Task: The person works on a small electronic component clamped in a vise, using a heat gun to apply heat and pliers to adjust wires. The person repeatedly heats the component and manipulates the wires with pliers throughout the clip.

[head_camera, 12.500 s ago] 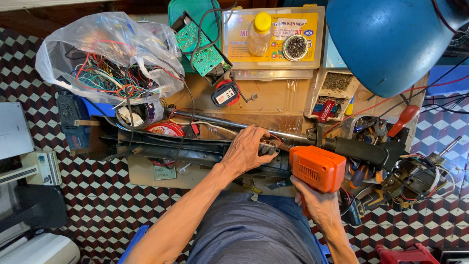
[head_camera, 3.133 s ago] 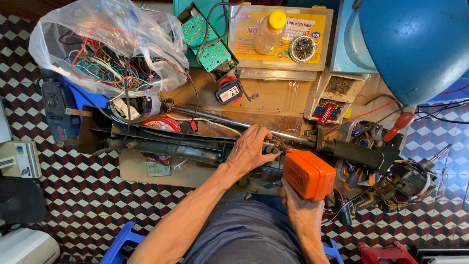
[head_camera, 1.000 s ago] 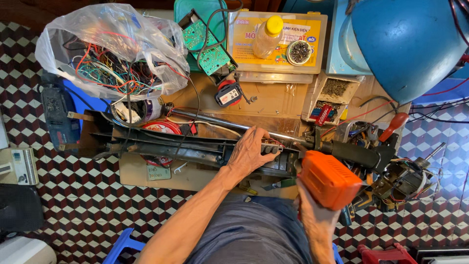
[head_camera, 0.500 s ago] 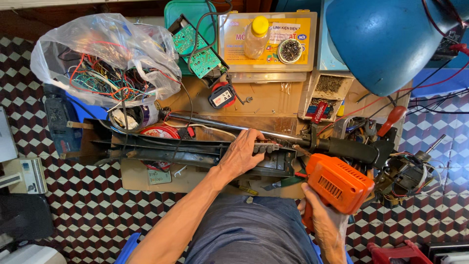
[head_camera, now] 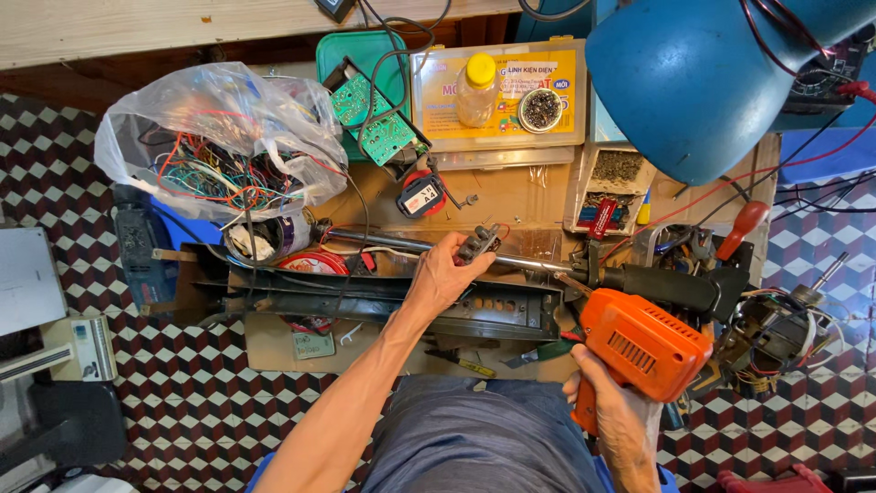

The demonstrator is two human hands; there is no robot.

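A chunky orange plastic drill (head_camera: pixel 643 345) with vent slots is gripped by the right hand (head_camera: pixel 611 415), fingers wrapped tight round its handle, near right. A small dark ribbed part (head_camera: pixel 481 243) is pinched in the left hand (head_camera: pixel 444 276), grip closed, over the long black housing (head_camera: pixel 383 306) mid-counter.

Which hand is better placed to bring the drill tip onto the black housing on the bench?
The right hand, probably: it already grips the orange drill, whose tip points toward the long black housing. The left hand is occupied pinching a small dark part above it.
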